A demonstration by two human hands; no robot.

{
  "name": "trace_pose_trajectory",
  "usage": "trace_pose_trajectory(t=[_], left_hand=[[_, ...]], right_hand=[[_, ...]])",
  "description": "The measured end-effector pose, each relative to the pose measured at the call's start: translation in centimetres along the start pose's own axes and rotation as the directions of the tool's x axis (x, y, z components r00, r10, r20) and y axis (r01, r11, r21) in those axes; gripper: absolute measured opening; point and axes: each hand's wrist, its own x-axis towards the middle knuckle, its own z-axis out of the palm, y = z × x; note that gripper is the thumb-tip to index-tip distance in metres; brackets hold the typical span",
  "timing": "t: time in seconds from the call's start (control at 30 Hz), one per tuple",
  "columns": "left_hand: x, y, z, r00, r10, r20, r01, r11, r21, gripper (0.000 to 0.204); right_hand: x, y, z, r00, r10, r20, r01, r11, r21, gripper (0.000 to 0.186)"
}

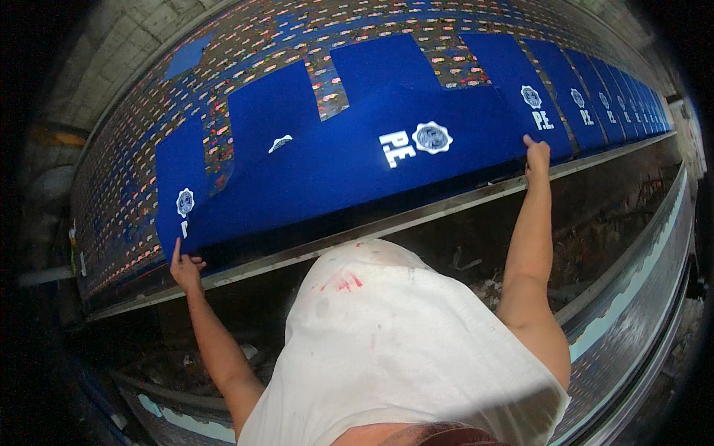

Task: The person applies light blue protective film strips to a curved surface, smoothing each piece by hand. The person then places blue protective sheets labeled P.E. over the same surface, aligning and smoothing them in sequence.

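Observation:
A wide blue fabric piece [327, 175] with a white round emblem and white lettering stretches across the front of a long table, over parts of other blue panels. My left hand [187, 270] is at its near left corner, index finger extended, fingertips closed at the cloth's edge. At the near right corner, my right hand [538, 157] has its fingers closed on the cloth, beside another printed panel [513, 67]. The wide piece partly covers an emblem [280, 143] and the lettering of the left panel [178, 160].
The long table [275, 93] has a surface spotted with many coloured marks. More printed blue panels [587, 93] run in a row to the far right. A pale rail [349, 238] edges the table before me. Another long surface [632, 357] lies at the lower right.

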Motion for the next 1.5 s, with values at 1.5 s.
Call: trace_pose_trajectory(t=[1.5], left_hand=[[5.9, -6.4, -4.1, 0.982, -0.003, -0.186, 0.154, 0.579, 0.801, 0.053]], right_hand=[[-0.7, 2.8, 0.2, 0.679, -0.730, -0.080, 0.446, 0.496, -0.745, 0.037]])
